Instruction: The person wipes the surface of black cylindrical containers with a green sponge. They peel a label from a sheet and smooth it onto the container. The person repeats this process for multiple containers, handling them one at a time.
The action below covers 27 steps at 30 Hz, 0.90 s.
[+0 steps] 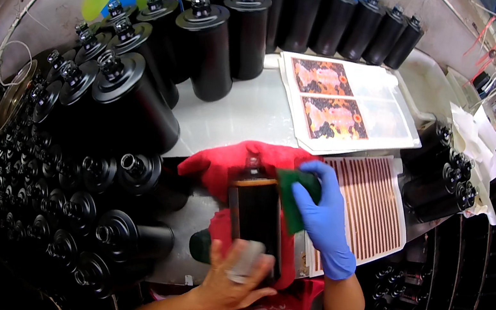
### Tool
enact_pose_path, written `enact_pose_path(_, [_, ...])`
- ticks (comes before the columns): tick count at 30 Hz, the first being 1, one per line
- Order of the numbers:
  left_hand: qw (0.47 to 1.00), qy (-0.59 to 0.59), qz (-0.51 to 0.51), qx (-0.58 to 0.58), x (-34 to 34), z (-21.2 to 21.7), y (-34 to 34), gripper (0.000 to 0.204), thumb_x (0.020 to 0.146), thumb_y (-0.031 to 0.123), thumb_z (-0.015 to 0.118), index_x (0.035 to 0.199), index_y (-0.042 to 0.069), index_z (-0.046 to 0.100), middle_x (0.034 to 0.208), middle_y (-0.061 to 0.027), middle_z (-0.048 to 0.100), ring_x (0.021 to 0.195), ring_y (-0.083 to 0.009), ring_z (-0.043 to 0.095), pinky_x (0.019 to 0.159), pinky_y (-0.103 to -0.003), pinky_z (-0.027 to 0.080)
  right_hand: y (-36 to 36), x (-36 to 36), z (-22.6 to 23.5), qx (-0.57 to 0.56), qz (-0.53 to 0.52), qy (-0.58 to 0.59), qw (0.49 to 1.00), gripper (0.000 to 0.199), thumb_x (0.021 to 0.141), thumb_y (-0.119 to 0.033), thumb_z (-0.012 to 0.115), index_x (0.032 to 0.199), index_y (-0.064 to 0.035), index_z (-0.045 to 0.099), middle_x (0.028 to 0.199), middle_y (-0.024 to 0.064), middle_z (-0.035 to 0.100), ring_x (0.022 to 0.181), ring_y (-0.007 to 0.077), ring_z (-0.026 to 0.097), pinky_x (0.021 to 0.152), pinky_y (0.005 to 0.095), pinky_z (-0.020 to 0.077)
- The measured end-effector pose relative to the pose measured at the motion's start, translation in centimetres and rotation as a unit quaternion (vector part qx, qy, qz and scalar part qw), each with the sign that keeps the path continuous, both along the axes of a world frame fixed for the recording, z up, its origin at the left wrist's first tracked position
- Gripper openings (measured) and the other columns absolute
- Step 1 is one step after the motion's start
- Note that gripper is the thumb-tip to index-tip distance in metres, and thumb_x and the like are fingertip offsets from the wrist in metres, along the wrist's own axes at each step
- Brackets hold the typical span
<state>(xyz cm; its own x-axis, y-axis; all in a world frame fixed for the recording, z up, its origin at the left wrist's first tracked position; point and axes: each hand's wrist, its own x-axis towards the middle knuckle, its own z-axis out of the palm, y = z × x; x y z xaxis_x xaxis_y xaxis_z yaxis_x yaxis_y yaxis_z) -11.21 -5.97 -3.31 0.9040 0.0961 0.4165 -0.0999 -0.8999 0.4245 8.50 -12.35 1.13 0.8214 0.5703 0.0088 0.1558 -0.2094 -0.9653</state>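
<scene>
The bottle (pixel 260 219) is at the centre of the frame, on the red cloth (pixel 210 165), its neck pointing to the top of the picture and a thin orange band (pixel 256 183) across its shoulder. Your gloved right hand (pixel 324 216) grips the green pad (pixel 289 194) between thumb and fingers, along the bottle's right edge. Your bare left hand (pixel 227 288) is at the bottle's lower end, fingers spread; it is blurred, with a pale patch between the fingers, so I cannot tell whether it grasps or only steadies.

That is likely the weak point: if your left hand only rests there, a firm push from the pad could roll or turn the bottle on the cloth. The cloth lies bunched, so it may slide along with it. Uneven pressure, or a pad riding on its corner, could scuff the dark surface or lift the band.

Mind your surroundings too. The striped sheet (pixel 373 207) lies just beside your right wrist, and a wide stroke could drag or crease it. The black bottles (pixel 144 239) crowd the left of the frame; a swinging left elbow or a tugged cloth could knock one into its neighbours.
</scene>
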Motion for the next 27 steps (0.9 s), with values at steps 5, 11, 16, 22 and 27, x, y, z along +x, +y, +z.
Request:
enact_pose_path(5, [0.998,0.050,0.027,0.021,1.2,-0.2,-0.5,0.063,0.081,0.041,0.064,0.132,0.007,0.047,0.139,-0.0208,0.040,0.135,-0.0396,0.025,0.109,-0.055,0.002,0.9,0.1,-0.7,0.012,0.040,-0.031,0.999,0.031,0.085,-0.015,0.060,0.113,-0.0075,0.048,0.098,0.0137,0.060,0.089,0.0214,0.061,0.077,0.0323,0.0482])
enact_pose_path(11, [0.979,-0.017,0.030,-0.200,-1.6,-2.9,0.7,0.097,0.073,0.050,0.070,0.140,-0.005,0.025,0.141,-0.0373,0.021,0.135,-0.0499,0.016,0.108,-0.056,0.004,-1.4,1.9,-4.3,0.052,-0.016,0.144,0.988,0.028,0.083,-0.011,0.062,0.110,-0.0056,0.052,0.100,0.0061,0.056,0.091,0.0126,0.055,0.080,0.0259,0.0464])
enact_pose_path(16, [0.992,0.031,0.011,0.123,1.3,0.9,-0.8,0.078,0.076,0.051,0.066,0.134,0.004,0.044,0.138,-0.0250,0.038,0.134,-0.0437,0.024,0.109,-0.055,0.008,0.9,0.4,-0.3,0.028,0.032,-0.006,0.999,0.027,0.083,-0.011,0.062,0.108,-0.0074,0.052,0.094,0.0064,0.060,0.085,0.0142,0.058,0.074,0.0276,0.0481])
enact_pose_path(22, [0.968,0.043,-0.004,-0.246,-1.7,-4.4,1.4,0.118,0.066,0.040,0.079,0.141,-0.009,0.003,0.140,-0.0411,0.015,0.131,-0.0538,0.019,0.107,-0.054,0.020,-1.0,1.8,-5.5,0.115,-0.012,0.220,0.969,0.029,0.083,-0.011,0.063,0.109,-0.0051,0.053,0.096,0.0068,0.058,0.085,0.0126,0.057,0.074,0.0254,0.0478])
enact_pose_path(27, [0.997,0.003,0.018,-0.069,-0.4,-1.0,0.5,0.116,0.066,0.035,0.081,0.141,-0.010,0.005,0.139,-0.0418,0.014,0.130,-0.0543,0.021,0.106,-0.054,0.022,0.1,1.3,-2.2,0.120,0.009,0.134,0.984,0.027,0.084,-0.010,0.063,0.109,-0.0056,0.053,0.093,0.0064,0.057,0.083,0.0116,0.056,0.072,0.0250,0.0477])
